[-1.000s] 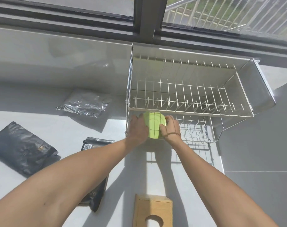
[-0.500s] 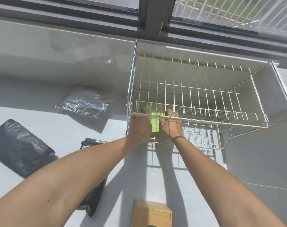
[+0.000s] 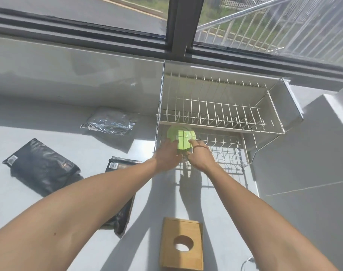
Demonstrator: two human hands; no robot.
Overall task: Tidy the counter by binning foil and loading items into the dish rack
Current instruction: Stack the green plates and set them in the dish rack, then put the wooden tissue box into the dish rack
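A lime-green bowl (image 3: 181, 136) stands on edge at the left end of the lower tier of the white two-tier wire dish rack (image 3: 264, 132), just under the upper tier's front rail. My left hand (image 3: 167, 154) grips the bowl's lower left edge. My right hand (image 3: 201, 156) holds its lower right edge, index finger laid on the face. A crumpled silver foil bag (image 3: 110, 122) lies on the counter left of the rack.
Two black pouches lie on the grey counter, one at the far left (image 3: 41, 167) and one partly under my left forearm (image 3: 121, 192). A wooden box with a round hole (image 3: 181, 243) stands near the front edge. A window runs behind the rack.
The green bowl has moved from in front of the rack into its lower tier. Both hands now sit lower on the bowl, so more of its face shows.
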